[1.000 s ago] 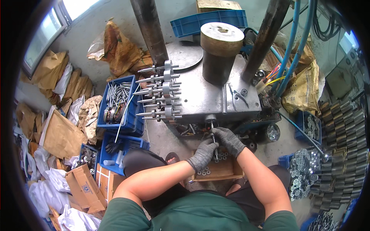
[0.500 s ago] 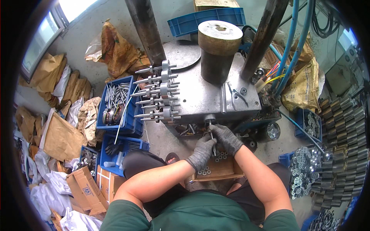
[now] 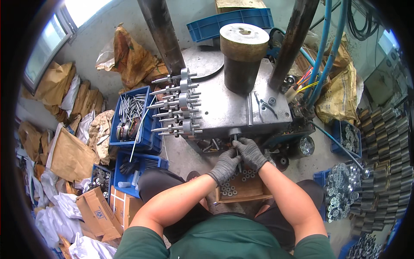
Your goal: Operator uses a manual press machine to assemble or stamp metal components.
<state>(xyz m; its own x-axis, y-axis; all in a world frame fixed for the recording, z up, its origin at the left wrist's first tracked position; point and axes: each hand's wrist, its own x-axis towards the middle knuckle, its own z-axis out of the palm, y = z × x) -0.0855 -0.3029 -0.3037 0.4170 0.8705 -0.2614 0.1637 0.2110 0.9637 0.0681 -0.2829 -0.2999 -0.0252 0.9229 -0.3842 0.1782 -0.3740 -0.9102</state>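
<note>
Both gloved hands meet at the front edge of a steel press table (image 3: 215, 99). My left hand (image 3: 226, 166) and my right hand (image 3: 251, 153) are closed around a slim metal shaft (image 3: 240, 165), its lower end showing between them. Its upper end is close to a short round fitting (image 3: 235, 131) on the table's front; whether it sits inside cannot be told. Several crankshafts (image 3: 185, 103) lie in a row along the table's left edge. Pliers (image 3: 265, 108), a steel bar (image 3: 250, 113) and a small bearing (image 3: 271, 101) rest on the right. Below my hands, a shallow box (image 3: 246, 197) holds small bearings (image 3: 228, 190).
A thick steel cylinder (image 3: 244, 56) stands on the table between two columns (image 3: 161, 34). Blue crates (image 3: 129, 144) with shafts stand at left, near cardboard boxes (image 3: 100, 213) and paper sacks. On the right are stacked metal parts (image 3: 379, 172), gear-like discs (image 3: 340, 190) and blue hoses (image 3: 326, 56).
The view has shifted slightly. Both hands stay together on the shaft below the fitting, with only a small change in the right hand's position.
</note>
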